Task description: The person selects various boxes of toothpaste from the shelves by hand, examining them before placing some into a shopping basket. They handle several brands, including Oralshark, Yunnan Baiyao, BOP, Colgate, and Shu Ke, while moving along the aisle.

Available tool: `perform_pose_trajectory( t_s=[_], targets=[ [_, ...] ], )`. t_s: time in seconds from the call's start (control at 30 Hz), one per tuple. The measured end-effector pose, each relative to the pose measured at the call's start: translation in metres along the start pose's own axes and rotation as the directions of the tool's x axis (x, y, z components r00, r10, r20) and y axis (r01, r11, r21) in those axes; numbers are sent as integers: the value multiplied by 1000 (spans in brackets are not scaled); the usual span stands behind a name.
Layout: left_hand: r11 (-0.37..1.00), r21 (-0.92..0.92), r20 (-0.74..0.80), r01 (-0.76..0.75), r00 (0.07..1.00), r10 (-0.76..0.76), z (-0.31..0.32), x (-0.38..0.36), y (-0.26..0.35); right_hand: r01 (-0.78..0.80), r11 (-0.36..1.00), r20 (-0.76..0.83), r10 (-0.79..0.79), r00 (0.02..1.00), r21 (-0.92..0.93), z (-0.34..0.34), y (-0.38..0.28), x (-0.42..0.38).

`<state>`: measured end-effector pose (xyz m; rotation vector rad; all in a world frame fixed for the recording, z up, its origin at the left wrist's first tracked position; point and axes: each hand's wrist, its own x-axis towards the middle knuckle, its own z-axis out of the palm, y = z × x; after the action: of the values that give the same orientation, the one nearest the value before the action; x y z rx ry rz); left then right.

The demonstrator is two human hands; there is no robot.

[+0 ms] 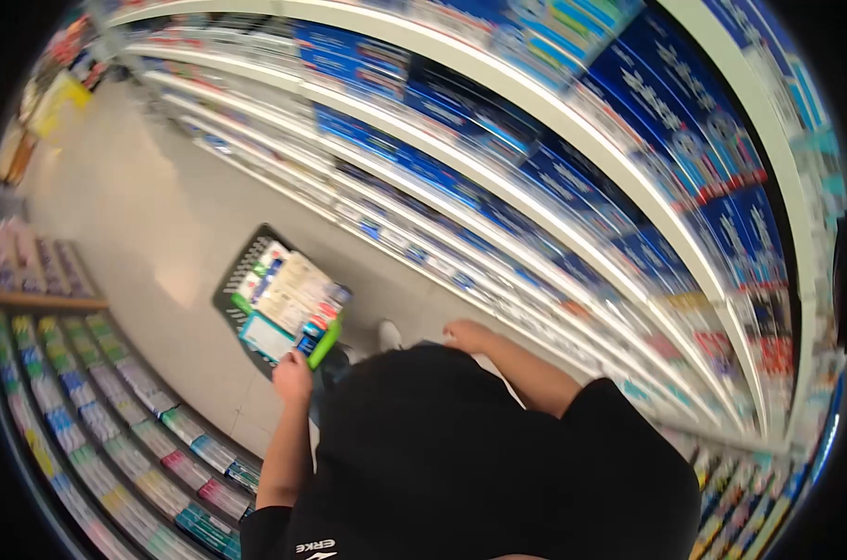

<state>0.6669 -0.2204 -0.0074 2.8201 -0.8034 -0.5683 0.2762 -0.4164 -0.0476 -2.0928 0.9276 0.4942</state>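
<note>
A dark shopping basket (228, 301) with a bright green part (326, 343) along its near right side is in front of me, left of the middle. Cartons and packets fill it, among them a cream-coloured package (295, 291) and a light blue and white box (267, 336). My left hand (293, 375) is closed at the basket's near edge; the exact grip is partly hidden. On the other side of my body, my right hand (468, 336) hangs beside the shelving, fingers loosely curled, with nothing visible in it. Motion blurs its finger detail.
Long lit shelves (498, 177) with blue toothpaste-like cartons (647, 93) run along my right. Low tiered racks of packets (116, 411) stand on my left. Between them runs a grey floor (153, 196). A yellow sign or panel (62, 103) shows at the far left.
</note>
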Motion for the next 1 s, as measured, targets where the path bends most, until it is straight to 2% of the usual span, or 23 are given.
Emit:
perform_pose_trajectory(
  t_s=[0.03, 0.1, 0.2, 0.23, 0.33, 0.4, 0.47, 0.5, 0.6, 0.7, 0.87, 1.0],
  targets=[
    [1000, -17, 41, 19, 999, -18, -7, -1, 4, 32, 999, -32, -31, 999, 37, -1, -12, 8],
    [998, -56, 92, 40, 995, -35, -16, -6, 8, 145, 989, -102, -145, 984, -9, -4, -37, 33],
    [997, -64, 169, 46, 985, -35, -14, -5, 4, 325, 943, -182, -333, 925, -70, -37, -113, 59],
    [996, -64, 167, 54, 985, -42, -14, -6, 3, 390, 914, -128, -402, 907, -110, -48, -138, 70],
    [995, -67, 180, 81, 981, -68, -20, -13, 5, 637, 731, -135, -676, 724, -245, -64, -201, 97],
    [1000, -22, 216, 22, 976, -17, -25, -22, 3, 704, 680, -29, -723, 690, -205, -52, -227, 130],
    [993, -40, 173, -113, 978, 119, -22, -36, -8, 774, 623, 69, -772, 632, -118, -31, -242, 150],
    [982, -43, 149, -182, 971, 187, -21, -41, -13, 739, 661, 227, -705, 672, -132, -26, -254, 148],
    [971, -76, 142, -227, 961, 236, -19, -52, -23, 708, 654, 411, -587, 698, -268, 5, -251, 154],
    [970, -93, 264, -225, 934, 242, -4, -49, -33, 667, 658, 439, -514, 737, -348, 7, -254, 146],
    [966, -58, 485, -252, 839, 248, -19, -59, -17, 633, 617, 493, -412, 766, -468, 14, -250, 137],
    [958, -89, 533, -274, 799, 278, -18, -70, -9, 605, 624, 495, -370, 786, -494, 11, -243, 121]
  ],
)
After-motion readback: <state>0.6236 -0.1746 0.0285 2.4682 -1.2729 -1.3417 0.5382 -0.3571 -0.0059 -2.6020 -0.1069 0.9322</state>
